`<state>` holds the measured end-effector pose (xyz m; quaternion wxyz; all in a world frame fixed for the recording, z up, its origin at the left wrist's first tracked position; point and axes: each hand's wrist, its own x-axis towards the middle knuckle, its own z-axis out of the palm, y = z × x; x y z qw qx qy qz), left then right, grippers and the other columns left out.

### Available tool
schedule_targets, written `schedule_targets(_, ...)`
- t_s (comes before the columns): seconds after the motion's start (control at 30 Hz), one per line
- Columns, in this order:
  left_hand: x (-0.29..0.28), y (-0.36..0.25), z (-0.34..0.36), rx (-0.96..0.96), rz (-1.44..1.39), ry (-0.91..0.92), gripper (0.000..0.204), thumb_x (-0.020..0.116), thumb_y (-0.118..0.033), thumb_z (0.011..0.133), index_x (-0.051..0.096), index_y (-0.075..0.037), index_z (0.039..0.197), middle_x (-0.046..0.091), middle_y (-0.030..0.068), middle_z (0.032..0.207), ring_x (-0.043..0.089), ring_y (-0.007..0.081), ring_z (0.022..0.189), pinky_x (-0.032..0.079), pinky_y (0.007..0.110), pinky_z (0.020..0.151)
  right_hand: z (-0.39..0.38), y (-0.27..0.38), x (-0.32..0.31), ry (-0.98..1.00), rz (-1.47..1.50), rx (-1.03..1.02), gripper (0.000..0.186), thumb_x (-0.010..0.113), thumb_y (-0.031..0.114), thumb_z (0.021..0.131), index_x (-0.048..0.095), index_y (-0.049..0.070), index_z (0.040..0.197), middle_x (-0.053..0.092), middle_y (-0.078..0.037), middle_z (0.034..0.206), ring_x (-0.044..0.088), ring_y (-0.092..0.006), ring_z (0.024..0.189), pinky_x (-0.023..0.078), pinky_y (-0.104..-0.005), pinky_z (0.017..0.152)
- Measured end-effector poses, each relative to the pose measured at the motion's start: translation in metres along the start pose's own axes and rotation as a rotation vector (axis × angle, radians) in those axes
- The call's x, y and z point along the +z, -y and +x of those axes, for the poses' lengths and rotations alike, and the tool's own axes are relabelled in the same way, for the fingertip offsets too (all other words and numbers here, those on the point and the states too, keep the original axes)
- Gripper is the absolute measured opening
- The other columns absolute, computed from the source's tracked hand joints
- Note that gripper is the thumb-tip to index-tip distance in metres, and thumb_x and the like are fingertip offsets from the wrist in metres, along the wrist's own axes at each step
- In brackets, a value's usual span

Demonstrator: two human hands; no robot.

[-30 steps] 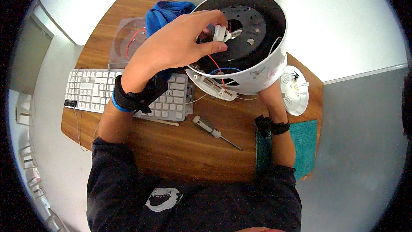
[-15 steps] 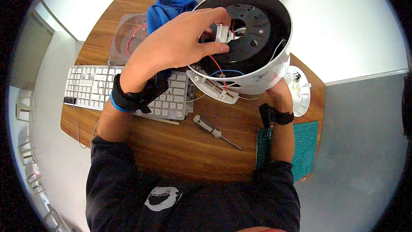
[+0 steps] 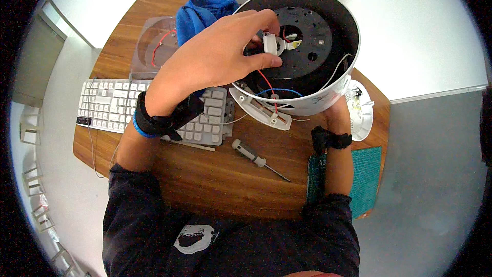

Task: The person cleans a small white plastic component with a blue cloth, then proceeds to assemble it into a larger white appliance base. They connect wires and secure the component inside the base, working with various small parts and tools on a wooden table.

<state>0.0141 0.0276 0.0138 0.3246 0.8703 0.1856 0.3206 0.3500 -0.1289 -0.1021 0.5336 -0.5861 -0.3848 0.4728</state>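
Note:
A white round appliance housing with a dark inside stands tilted at the far side of the table. My left hand reaches over its near-left rim, thumb and fingers closed on a small white plastic part. This part sits over the central hole of a black perforated disc inside. My right hand holds the housing low on its right side, its fingers hidden behind the wall. Red and blue wires run over the near rim beside a curved white panel, which hangs on the outside.
A white keyboard lies at the left, with a clear plastic piece and blue cloth behind. A screwdriver rests in front. At the right are a white round cover and a green cutting mat.
The housing has shifted slightly to the right and turned a little, with the panel and wires moving along. My left hand has gone slightly right, still holding the white part.

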Motion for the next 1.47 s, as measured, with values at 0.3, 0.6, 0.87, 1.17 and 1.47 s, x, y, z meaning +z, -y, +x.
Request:
schedule_targets(0.3,0.002,0.0,-0.004,0.038,0.077,-0.051,0.043,0.083,-0.023,0.096,0.064,-0.007,0.131,0.068,0.0111,0.117,0.071,0.0219,0.098,0.057,0.035,0.076,-0.005,0.001,0.003,0.009,0.132,0.005,0.05,0.068,0.021,0.107,0.056,0.001,0.151,0.07,-0.017,0.141,0.069,-0.0316,0.125,0.059,-0.0469,0.104)
schedule_targets(0.6,0.001,0.004,-0.002,0.159,0.169,-0.067,0.031,0.07,-0.01,0.099,0.071,-0.006,0.13,0.07,0.0163,0.121,0.071,0.0366,0.107,0.056,0.042,0.093,-0.004,-0.007,-0.011,0.013,0.042,0.003,0.049,0.064,0.017,0.108,0.055,0.001,0.153,0.07,-0.017,0.14,0.069,-0.0346,0.125,0.06,-0.0498,0.103)
schedule_targets(0.87,0.007,0.0,-0.004,0.102,0.219,-0.156,0.025,0.07,-0.015,0.101,0.07,-0.005,0.123,0.07,0.0182,0.115,0.07,0.0422,0.106,0.056,0.047,0.091,-0.005,0.0,-0.003,-0.028,-0.026,-0.005,0.061,0.076,0.014,0.099,0.053,0.001,0.154,0.068,-0.016,0.142,0.068,-0.0333,0.125,0.059,-0.0491,0.105)
schedule_targets(1.17,0.011,-0.006,-0.006,0.064,0.314,-0.21,0.022,0.068,-0.017,0.101,0.063,-0.005,0.119,0.063,0.021,0.109,0.067,0.0464,0.099,0.053,0.053,0.084,-0.003,0.0,0.0,0.005,-0.163,0.028,0.057,0.068,0.021,0.106,0.05,0.0,0.156,0.066,-0.017,0.146,0.067,-0.0343,0.128,0.059,-0.0502,0.105)
schedule_targets(1.47,0.014,-0.011,-0.008,0.065,0.317,-0.204,0.026,0.067,-0.015,0.101,0.065,-0.006,0.125,0.062,0.0216,0.11,0.068,0.0461,0.098,0.054,0.053,0.085,-0.003,0.003,0.001,0.016,-0.237,0.053,0.054,0.061,0.027,0.113,0.048,0.0,0.158,0.064,-0.019,0.149,0.067,-0.0353,0.131,0.059,-0.0513,0.106)
